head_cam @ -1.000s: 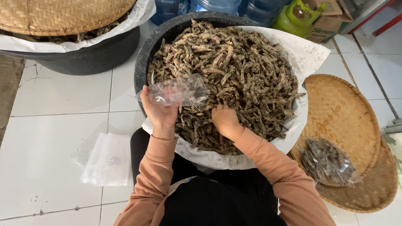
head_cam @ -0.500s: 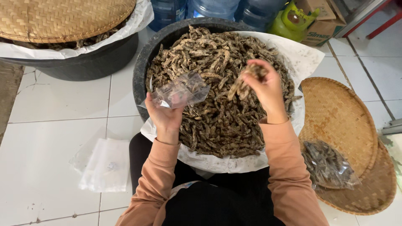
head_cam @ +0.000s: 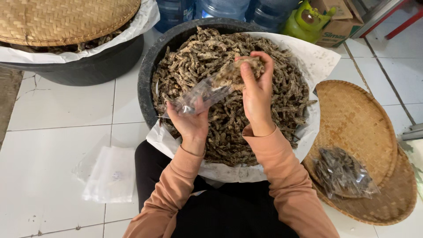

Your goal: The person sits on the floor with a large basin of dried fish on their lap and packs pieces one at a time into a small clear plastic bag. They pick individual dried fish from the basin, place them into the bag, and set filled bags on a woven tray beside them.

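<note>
Where white floor tiles [head_cam: 53, 132] spread, hands fill a clear bag [head_cam: 198, 94].

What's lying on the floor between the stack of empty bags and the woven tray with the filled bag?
In the head view, the person's lap and the paper-lined black tub of dried fish sit between them.

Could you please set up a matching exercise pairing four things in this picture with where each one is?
Things:
1. clear plastic bag
2. filled bag
3. stack of empty bags
4. green gas canister

Places:
a. lying on the woven tray at the right
b. behind the black tub of dried fish, by a cardboard box
c. held open in the left hand, with the right hand bringing a handful to its mouth
d. flat on the white floor tiles at the left

Pairs: 1-c, 2-a, 3-d, 4-b
</note>
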`<state>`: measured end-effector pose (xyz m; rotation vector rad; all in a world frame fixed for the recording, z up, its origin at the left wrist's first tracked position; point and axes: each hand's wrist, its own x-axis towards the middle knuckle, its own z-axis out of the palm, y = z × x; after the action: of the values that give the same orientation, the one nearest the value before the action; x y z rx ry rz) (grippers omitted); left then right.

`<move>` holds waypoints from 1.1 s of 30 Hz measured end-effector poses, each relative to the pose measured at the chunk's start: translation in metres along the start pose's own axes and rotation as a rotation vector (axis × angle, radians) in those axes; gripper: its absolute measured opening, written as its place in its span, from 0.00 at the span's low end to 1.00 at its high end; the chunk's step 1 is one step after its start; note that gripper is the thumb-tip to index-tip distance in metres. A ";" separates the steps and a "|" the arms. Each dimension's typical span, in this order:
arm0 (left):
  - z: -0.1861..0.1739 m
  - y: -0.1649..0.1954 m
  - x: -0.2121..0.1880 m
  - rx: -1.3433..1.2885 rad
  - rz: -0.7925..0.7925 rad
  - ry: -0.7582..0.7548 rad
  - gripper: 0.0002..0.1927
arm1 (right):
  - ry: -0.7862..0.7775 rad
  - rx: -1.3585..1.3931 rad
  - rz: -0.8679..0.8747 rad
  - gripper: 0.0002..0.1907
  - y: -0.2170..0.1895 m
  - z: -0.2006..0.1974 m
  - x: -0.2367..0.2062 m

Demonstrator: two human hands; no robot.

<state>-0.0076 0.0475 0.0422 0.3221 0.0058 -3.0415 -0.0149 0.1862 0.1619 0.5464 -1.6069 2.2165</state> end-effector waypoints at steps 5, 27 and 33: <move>-0.007 -0.009 0.006 0.003 0.040 0.044 0.38 | 0.006 -0.322 -0.054 0.16 0.005 -0.004 0.003; 0.002 -0.022 0.003 0.028 0.048 0.007 0.55 | 0.225 -0.532 -0.326 0.14 -0.001 0.018 0.004; 0.008 -0.021 -0.002 0.049 0.058 0.135 0.44 | 0.141 -0.647 -0.436 0.14 -0.009 0.031 0.001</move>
<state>-0.0091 0.0685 0.0503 0.5210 -0.0690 -2.9603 -0.0085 0.1594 0.1784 0.4739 -1.7907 1.2972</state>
